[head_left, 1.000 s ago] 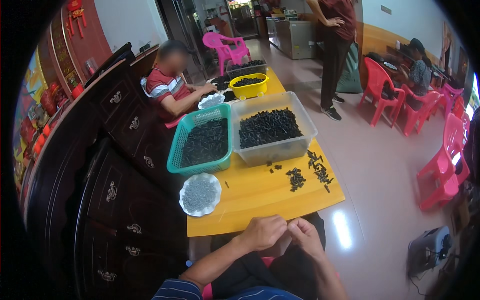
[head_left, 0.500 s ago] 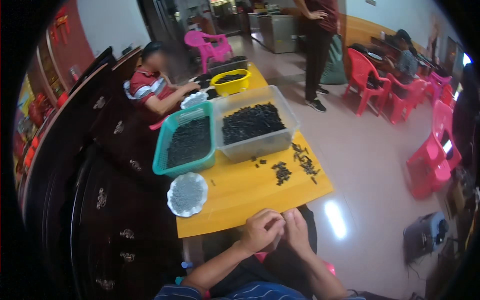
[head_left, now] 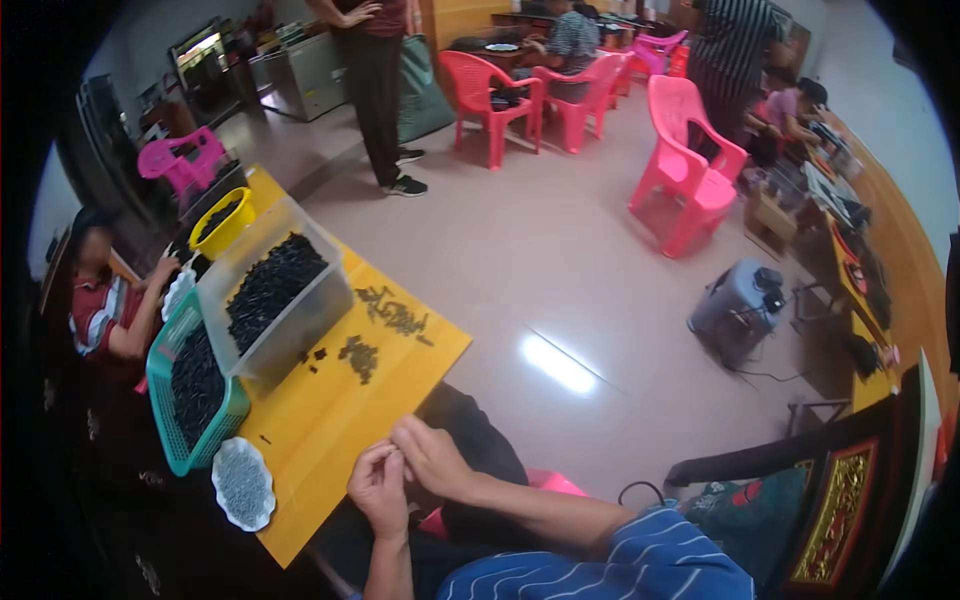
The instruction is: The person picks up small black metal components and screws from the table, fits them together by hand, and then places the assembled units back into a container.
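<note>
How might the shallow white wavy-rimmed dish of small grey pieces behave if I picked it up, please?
The shallow white wavy-rimmed dish would probably feel fairly heavy for its size, as small grey pieces cover most of its inside. The loose-looking pieces could spill if it tilted. At the edge of the yellow table, it might tip off if pushed outward.

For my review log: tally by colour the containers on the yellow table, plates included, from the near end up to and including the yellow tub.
Green basket: 1
Clear bin: 1
Yellow tub: 1
White plates: 2 (near plate, far plate)
Total: 5
</note>
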